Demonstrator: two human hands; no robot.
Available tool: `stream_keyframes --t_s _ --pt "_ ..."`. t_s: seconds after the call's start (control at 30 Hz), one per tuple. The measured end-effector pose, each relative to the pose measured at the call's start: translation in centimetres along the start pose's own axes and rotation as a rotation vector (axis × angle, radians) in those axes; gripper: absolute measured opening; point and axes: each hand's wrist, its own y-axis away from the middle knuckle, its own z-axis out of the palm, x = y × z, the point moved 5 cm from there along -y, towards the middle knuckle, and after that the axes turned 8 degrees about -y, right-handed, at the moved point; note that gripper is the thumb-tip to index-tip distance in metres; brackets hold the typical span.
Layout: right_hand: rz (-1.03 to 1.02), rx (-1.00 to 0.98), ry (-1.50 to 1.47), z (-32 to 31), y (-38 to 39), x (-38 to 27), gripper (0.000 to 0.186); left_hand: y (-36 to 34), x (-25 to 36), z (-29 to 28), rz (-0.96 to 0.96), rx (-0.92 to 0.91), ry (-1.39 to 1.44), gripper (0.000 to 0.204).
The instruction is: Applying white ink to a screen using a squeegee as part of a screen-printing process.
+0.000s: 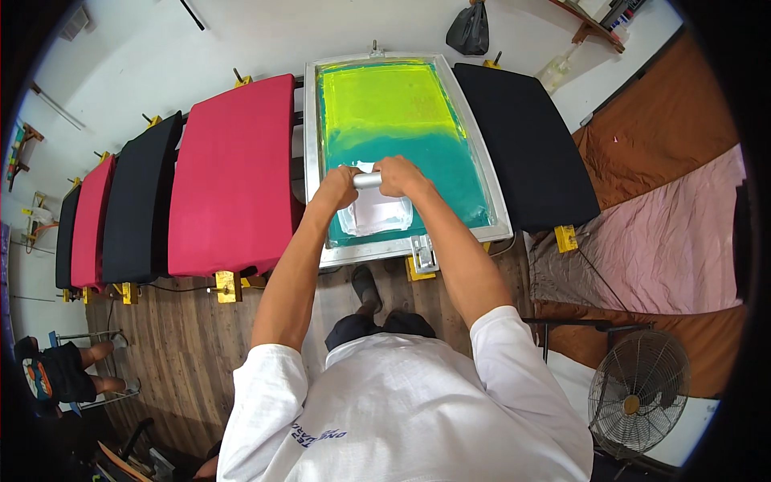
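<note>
Both my hands grip the silvery handle of a squeegee (368,181), with my left hand (337,187) closed on its left end and my right hand (398,176) closed on its right end. It rests over a screen-printing frame (312,136) with a metal rim. The mesh (450,181) is teal over its nearer part and bright yellow-green at the far part. White ink (376,215) lies just below the handle, on the near left of the mesh. My hands hide the squeegee's lower edge. A metal clamp (423,254) sits at the frame's near side.
Red fabric-covered boards (233,173) and black ones (526,145) stand in a row on both sides, with yellow brackets (228,287) beneath. A floor fan (638,394) is at the lower right, beside brown and pink cloth (675,249). Another person (68,369) is at the lower left.
</note>
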Motion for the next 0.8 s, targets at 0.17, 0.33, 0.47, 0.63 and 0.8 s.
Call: stream_keyframes --t_s 0.17,0.33,0.47,0.63,0.8 --pt "0.028 0.029 -0.015 0.2 2.0 -0.6 0.038 1.3 0.1 0.7 0.033 0.047 0.036 0.049" --pt "0.051 0.016 -0.012 0.3 3.7 -0.7 0.047 2.5 0.9 1.0 0.019 0.029 0.029 0.046" --pt "0.052 -0.004 0.009 0.9 4.6 -0.6 0.048 3.5 1.4 1.3 0.007 0.040 0.025 0.043" --pt "0.041 -0.005 -0.017 1.6 5.8 -0.7 0.043 5.0 1.5 1.8 -0.002 0.046 0.040 0.043" --pt "0.034 -0.011 -0.013 2.2 7.2 -0.7 0.043 6.4 2.1 2.3 0.027 0.067 0.032 0.040"
